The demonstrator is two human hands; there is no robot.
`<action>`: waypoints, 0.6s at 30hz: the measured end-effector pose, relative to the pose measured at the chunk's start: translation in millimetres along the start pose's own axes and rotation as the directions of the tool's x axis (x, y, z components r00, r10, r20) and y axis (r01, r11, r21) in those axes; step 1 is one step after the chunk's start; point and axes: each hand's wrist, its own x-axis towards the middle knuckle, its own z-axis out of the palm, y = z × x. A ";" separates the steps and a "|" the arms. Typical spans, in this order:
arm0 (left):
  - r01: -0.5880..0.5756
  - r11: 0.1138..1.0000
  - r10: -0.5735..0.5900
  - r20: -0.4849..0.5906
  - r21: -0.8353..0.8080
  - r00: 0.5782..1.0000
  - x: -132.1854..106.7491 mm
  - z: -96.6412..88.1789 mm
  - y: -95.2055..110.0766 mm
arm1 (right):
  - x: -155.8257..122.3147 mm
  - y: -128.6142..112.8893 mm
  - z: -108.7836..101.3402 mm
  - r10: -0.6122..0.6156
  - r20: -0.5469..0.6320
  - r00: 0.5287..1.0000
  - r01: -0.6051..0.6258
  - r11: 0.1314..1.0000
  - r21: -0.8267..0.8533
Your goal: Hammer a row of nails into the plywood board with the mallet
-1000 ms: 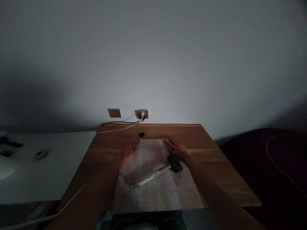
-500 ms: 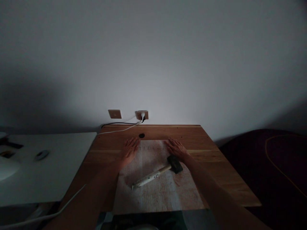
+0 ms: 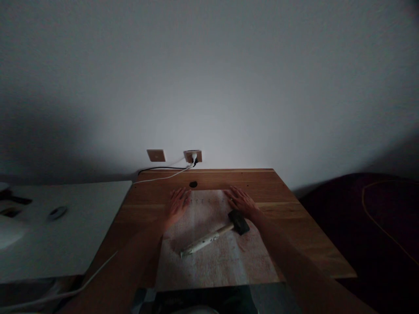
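The only thing here that can hold anything is a round dark hole (image 3: 193, 184) in the wooden desk (image 3: 288, 205), near its far edge; nothing can be seen inside it. A pale sheet (image 3: 216, 266) lies on the desk, its material hard to tell in the dim light, with a row of small marks near its far edge. A rubber mallet (image 3: 212, 235) lies diagonally on the sheet, its black head near the right hand and its light, speckled wooden handle slanting down to the left. The left hand (image 3: 177, 206) and the right hand (image 3: 242, 203) are both open, palms down and fingers spread, pressing on or resting against the far part of the sheet with their fingertips near its far edge. Neither hand grasps anything; the right hand lies just beside the mallet head, and the left is well apart from the mallet. A band of wood runs between the sheet and the far edge of the desk, and wider wood extends to the right of the sheet. Beyond that edge, a white cable (image 3: 160, 175) and a black cable (image 3: 160, 168) run to a wall socket (image 3: 193, 156). A white table (image 3: 65, 226) stands just left of the desk, and a dark bedspread-like surface (image 3: 386, 218) lies to the right.
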 end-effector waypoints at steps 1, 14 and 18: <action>-0.003 1.000 0.003 -0.010 0.005 1.000 -0.3 0.1 0.0 | 0.6 0.1 0.3 0.001 0.003 1.000 -0.001 1.000 0.001; -0.036 0.999 0.036 -0.010 0.027 0.999 -3.2 6.0 -7.2 | 2.5 0.9 0.5 -0.035 -0.006 0.999 0.035 0.998 0.046; -0.023 0.999 0.023 -0.003 0.029 1.000 -1.5 3.0 -5.1 | 3.0 0.5 -0.4 -0.031 -0.002 1.000 0.031 0.998 0.062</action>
